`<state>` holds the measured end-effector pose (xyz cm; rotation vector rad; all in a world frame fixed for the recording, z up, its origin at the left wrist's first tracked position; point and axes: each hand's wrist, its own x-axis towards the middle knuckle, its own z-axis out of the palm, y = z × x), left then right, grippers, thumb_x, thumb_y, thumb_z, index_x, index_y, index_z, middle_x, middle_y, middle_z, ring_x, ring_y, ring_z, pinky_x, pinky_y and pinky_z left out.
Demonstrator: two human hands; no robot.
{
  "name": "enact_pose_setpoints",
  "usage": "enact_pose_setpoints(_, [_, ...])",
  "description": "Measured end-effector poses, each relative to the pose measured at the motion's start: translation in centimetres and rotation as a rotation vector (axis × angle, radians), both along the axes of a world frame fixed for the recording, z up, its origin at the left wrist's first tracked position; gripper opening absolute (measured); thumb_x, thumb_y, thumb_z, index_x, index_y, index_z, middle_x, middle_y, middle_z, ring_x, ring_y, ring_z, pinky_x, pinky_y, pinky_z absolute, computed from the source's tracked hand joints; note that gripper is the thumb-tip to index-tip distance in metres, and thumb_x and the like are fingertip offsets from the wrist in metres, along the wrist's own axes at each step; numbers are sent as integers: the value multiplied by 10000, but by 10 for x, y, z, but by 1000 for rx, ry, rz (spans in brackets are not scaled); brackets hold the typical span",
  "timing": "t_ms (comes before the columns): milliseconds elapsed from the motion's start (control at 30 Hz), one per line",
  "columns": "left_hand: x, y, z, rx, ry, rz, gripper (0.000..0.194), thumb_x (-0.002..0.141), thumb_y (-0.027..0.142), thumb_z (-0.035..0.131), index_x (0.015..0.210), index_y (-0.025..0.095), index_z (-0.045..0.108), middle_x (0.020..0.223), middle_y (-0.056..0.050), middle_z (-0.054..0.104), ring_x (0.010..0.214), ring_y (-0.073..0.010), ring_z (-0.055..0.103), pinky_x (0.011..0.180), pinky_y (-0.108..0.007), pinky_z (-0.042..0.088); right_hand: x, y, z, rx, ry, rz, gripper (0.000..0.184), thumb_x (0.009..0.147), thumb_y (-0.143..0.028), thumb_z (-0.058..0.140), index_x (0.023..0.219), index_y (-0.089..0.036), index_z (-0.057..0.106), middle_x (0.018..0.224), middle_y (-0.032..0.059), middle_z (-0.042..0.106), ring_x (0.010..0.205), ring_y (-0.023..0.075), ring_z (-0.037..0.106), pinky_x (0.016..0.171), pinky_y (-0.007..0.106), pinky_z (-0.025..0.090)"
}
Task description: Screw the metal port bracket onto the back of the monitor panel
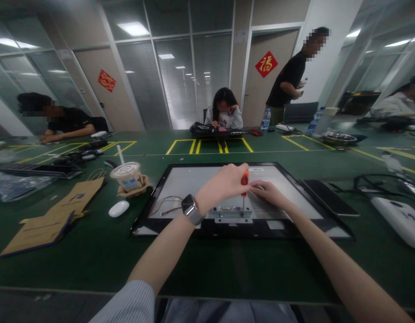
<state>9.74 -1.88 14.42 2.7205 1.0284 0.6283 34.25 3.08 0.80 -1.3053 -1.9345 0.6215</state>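
Observation:
My left hand [222, 183], with a watch [190, 208] on its wrist, is wrapped round the orange and black handle of a screwdriver [245, 179]. The screwdriver stands upright, its thin shaft reaching down to the right part of a metal bracket [232, 214] with connector ports. That bracket lies on the back of a flat display panel [183, 179] with a black frame. Just right of the screwdriver, my right hand [270, 194] has its fingertips drawn together low over the panel; what they pinch, if anything, is hidden. Thin wires [170, 208] run across the panel's left side.
To the left are a lidded drink cup [126, 176] with a straw, a white mouse-shaped case [119, 208] and a brown paper bag [55, 215]. A black phone-like slab [328, 197] and a white device [399, 220] lie right. Several people are around the green table [207, 269].

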Motion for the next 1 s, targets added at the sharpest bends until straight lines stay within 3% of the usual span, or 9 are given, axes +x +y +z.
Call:
enact_pose_setpoints(367, [2,-3,5,0,7,174,231,846,370,676,865,157,587,746,-61,630,737,-218,630,664,-322,447,-2,-1,0,-20,17,-19,217,822,-359,620,902,-249,788,1009,67,800,1044,309,703,1001,475,495])
enact_pose_setpoints(533, [-1,-2,5,-55,-47,172,177,848,302,654,924,172,560,771,-50,635,768,-226,641,715,-348,489,-3,-2,1,-33,16,-22,209,826,-356,625,898,-251,791,1011,63,802,1024,308,709,999,481,503])
enact_pose_setpoints(700, [-7,4,5,-244,-379,142,302,899,208,604,1132,200,413,860,-27,648,757,-181,680,788,-364,554,-2,-2,0,-28,21,-21,212,838,-354,625,905,-242,792,1017,75,799,1048,311,703,1012,486,497])
enact_pose_setpoints(833, [-20,2,2,-411,-683,50,298,909,213,596,1109,230,376,953,-26,650,655,-130,698,651,-303,605,-2,-1,0,-25,10,-21,199,844,-331,626,910,-239,790,1034,81,796,1052,310,703,1017,489,492])
enact_pose_setpoints(900, [-31,-3,-5,-357,-756,76,335,879,271,656,1115,232,421,1029,-42,647,663,-127,702,583,-267,603,-3,-1,0,-25,4,-23,187,845,-325,631,904,-245,790,1023,78,797,1046,310,705,1008,489,498])
enact_pose_setpoints(1000, [-48,-13,-27,-119,-814,219,393,819,333,741,1103,223,492,1018,-32,658,696,-127,695,570,-237,595,-4,-1,0,-17,-14,-27,173,842,-303,632,888,-249,790,1017,74,796,1036,309,708,999,488,504])
